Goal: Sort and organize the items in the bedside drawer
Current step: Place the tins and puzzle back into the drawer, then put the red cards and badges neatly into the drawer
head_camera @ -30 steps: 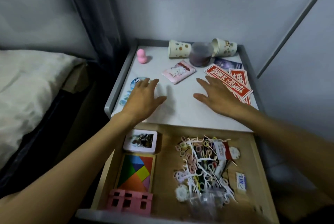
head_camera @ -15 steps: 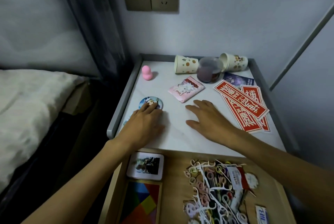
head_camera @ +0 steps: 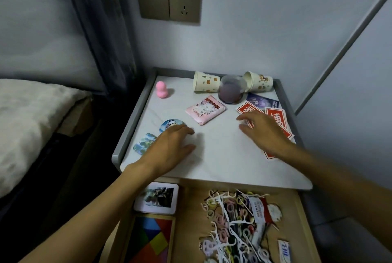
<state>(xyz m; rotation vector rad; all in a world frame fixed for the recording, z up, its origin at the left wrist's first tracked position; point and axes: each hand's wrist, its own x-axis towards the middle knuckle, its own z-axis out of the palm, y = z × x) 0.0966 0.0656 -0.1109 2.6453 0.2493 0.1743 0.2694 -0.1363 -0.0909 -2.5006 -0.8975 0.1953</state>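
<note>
The open wooden drawer (head_camera: 191, 209) holds a white photo tin (head_camera: 157, 198), a coloured tangram puzzle (head_camera: 151, 241) and a tangle of floss picks and hair ties (head_camera: 231, 226). On the white bedside tabletop (head_camera: 214, 156), my left hand (head_camera: 169, 146) lies flat with straight fingers, its fingertips touching a round blue badge (head_camera: 170, 124). A blue rectangular sticker (head_camera: 144, 144) lies just left of it. My right hand (head_camera: 265, 133) rests palm down, fingers spread, over red printed cards (head_camera: 275, 120).
At the back stand a pink sponge (head_camera: 161, 89), two tipped paper cups (head_camera: 205, 82) (head_camera: 259, 82), a purple lidded cup (head_camera: 231, 92), a pink cat packet (head_camera: 205, 110) and a dark card (head_camera: 262, 101). A bed (head_camera: 27, 118) is left, a wall socket (head_camera: 184, 3) above.
The view has tilted up, hiding the drawer's front. My right hand slid right onto the red cards. My left hand stayed by the round badge.
</note>
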